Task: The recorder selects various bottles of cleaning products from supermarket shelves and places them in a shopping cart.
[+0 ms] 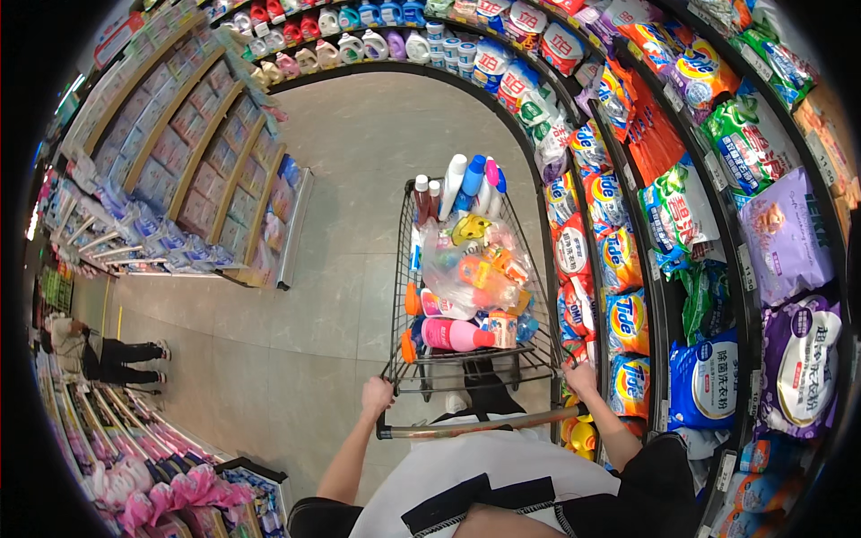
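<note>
A wire shopping cart (403,255) stands before me, its handle bar (484,424) close to my waist. My left hand (378,394) is closed around the cart's frame at the left rear corner. At the right rear corner my right hand (580,376) grips the frame too. Inside the cart, a pink bottle (449,334) with a red cap lies on its side near me. Beyond it is a clear plastic bag (447,265) with packaged goods. Upright at the far end are a white bottle (454,185), a blue bottle (471,183) and brownish bottles (422,202).
Shelves of detergent bags (627,316) curve close along the cart's right side. Detergent bottles (351,48) line the far shelves. A shelf unit of packaged goods (195,161) stands left across the tiled floor (316,269). Another person (87,350) is at the far left, near pink goods.
</note>
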{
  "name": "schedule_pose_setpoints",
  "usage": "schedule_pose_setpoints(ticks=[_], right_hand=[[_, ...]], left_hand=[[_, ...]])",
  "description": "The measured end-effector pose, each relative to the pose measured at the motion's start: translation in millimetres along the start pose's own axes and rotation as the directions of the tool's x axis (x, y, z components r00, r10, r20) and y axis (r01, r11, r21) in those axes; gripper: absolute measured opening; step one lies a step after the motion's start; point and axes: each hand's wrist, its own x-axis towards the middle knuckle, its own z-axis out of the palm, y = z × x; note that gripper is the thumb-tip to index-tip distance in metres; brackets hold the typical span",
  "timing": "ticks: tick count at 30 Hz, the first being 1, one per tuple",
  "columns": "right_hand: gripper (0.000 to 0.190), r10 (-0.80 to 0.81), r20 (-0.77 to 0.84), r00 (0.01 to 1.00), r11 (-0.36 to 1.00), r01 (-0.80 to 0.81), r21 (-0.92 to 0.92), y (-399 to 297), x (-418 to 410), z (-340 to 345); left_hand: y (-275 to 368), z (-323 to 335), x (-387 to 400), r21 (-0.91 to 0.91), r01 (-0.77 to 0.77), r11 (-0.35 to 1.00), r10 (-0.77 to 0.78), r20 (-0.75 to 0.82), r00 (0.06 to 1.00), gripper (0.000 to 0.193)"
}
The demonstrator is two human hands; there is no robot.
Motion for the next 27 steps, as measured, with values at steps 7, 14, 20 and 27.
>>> schedule_pose_setpoints(ticks=[7,14,20,27], right_hand=[[0.035,0.022,0.074,0.997,0.996,-0.028,0.086,-45.5,26.9,-13.4],[0.039,0.008,0.155,0.988,1.0,-0.013,0.027,-64.3,79.0,-17.7],[0.039,-0.008,0.19,0.982,0.995,-0.01,0.095,-99.1,100.8,-33.1],[0.044,-0.02,0.124,0.992,0.988,0.001,0.153,-117.1,131.7,-35.8]], left_hand=[[52.0,-18.4,36.7,0.028,-0.003,1.0,0.002,0.024,1.0,0.03],[97.4,-23.9,68.0,-0.06,-0.04,0.997,0.041,0.01,0.999,0.024],[124.2,-27.9,101.1,-0.119,-0.105,0.987,0.11,0.032,0.993,0.024],[158.8,-29.9,131.2,-0.134,-0.089,0.987,0.097,0.051,0.994,0.024]])
